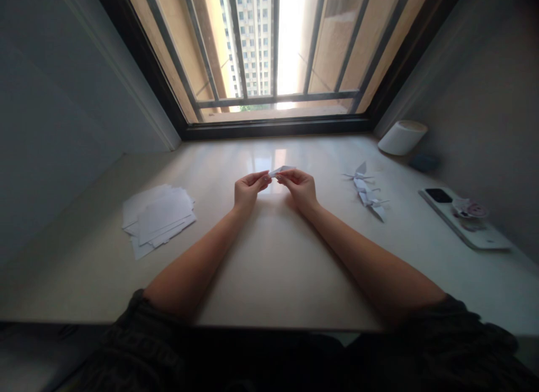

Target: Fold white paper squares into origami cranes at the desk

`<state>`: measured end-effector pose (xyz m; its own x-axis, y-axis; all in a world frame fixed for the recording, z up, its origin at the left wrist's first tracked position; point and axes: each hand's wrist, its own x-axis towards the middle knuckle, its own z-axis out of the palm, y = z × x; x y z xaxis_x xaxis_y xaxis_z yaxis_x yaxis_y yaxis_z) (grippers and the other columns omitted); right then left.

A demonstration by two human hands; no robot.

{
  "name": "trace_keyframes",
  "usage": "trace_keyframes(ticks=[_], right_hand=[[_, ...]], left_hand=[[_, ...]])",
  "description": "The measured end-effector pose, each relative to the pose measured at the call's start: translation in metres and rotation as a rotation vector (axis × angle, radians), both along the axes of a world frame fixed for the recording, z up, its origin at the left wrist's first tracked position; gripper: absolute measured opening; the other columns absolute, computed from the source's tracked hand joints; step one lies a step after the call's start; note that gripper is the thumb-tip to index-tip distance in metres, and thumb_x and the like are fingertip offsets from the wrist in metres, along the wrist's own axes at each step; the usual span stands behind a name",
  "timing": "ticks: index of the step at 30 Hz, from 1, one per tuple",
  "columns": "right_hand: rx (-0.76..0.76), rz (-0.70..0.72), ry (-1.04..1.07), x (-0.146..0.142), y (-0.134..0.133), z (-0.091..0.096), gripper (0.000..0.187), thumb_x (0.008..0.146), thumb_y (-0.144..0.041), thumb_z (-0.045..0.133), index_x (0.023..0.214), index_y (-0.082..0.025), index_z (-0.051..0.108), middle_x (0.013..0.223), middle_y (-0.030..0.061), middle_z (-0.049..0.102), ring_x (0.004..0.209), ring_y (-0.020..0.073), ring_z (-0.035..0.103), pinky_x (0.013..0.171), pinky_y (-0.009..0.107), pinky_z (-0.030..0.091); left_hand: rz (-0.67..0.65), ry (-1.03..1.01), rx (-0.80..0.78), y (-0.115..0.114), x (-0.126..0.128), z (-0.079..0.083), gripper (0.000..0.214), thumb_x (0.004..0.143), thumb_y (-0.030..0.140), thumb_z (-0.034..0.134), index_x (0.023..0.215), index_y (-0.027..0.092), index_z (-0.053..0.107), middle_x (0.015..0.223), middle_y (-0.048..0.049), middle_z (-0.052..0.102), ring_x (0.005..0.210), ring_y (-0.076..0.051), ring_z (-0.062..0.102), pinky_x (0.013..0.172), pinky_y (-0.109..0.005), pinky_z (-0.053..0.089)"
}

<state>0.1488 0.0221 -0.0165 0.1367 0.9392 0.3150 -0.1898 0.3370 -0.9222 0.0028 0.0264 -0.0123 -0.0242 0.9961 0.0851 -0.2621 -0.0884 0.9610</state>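
Between my two hands, above the middle of the white tabletop, is a small folded piece of white paper (288,168). My left hand (249,188) pinches its left end between thumb and fingertips. From the other side my right hand (300,186) grips it with thumb and forefinger, hiding part of it. Folded paper cranes (365,191) lie in a row to the right of my right hand. A loose stack of white paper sheets (164,215) rests to the left of my left forearm.
At the far right lies a phone (484,232) with a round grip on its back. A white cylindrical container (403,137) stands in the back right corner, near a dark bluish object (423,162). A barred window (273,128) borders the table's back.
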Motion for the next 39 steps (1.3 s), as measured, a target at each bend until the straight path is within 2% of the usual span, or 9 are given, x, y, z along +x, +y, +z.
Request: trace_keyframes(ticks=[8, 14, 25, 39], right_hand=[[-0.056, 0.001, 0.002, 0.0002, -0.0017, 0.0036, 0.028, 0.062, -0.045, 0.08, 0.076, -0.022, 0.072, 0.074, 0.0029, 0.072, 0.07, 0.0183, 0.067, 0.069, 0.035, 0.054], [-0.059, 0.001, 0.07, 0.0, 0.0004, 0.0014, 0.033, 0.059, -0.047, 0.081, 0.077, -0.02, 0.071, 0.085, 0.0036, 0.073, 0.071, 0.0169, 0.067, 0.074, 0.037, 0.056], [-0.062, -0.012, 0.091, -0.0007, 0.0003, 0.0011, 0.03, 0.061, -0.044, 0.081, 0.076, -0.02, 0.07, 0.08, 0.0021, 0.073, 0.072, 0.017, 0.068, 0.079, 0.038, 0.057], [-0.032, -0.03, 0.092, -0.0002, -0.0001, 0.0009, 0.029, 0.063, -0.04, 0.081, 0.08, -0.019, 0.069, 0.08, 0.0016, 0.072, 0.069, 0.0155, 0.068, 0.077, 0.037, 0.058]], left_hand=[[0.007, -0.01, 0.005, -0.0013, 0.0012, 0.0008, 0.038, 0.059, 0.038, 0.083, 0.09, 0.016, 0.074, 0.085, -0.0076, 0.075, 0.08, -0.019, 0.071, 0.086, -0.037, 0.053], [0.009, -0.016, 0.009, -0.0009, 0.0013, 0.0006, 0.038, 0.059, 0.037, 0.084, 0.089, 0.015, 0.075, 0.082, -0.0073, 0.075, 0.078, -0.018, 0.07, 0.085, -0.037, 0.053], [0.012, -0.003, 0.015, -0.0025, 0.0027, 0.0024, 0.036, 0.06, 0.036, 0.083, 0.089, 0.015, 0.075, 0.081, -0.0069, 0.075, 0.076, -0.017, 0.069, 0.083, -0.035, 0.053], [-0.008, 0.006, 0.025, -0.0027, 0.0022, 0.0022, 0.036, 0.062, 0.035, 0.082, 0.091, 0.015, 0.075, 0.085, -0.0081, 0.075, 0.079, -0.019, 0.07, 0.084, -0.036, 0.053]])
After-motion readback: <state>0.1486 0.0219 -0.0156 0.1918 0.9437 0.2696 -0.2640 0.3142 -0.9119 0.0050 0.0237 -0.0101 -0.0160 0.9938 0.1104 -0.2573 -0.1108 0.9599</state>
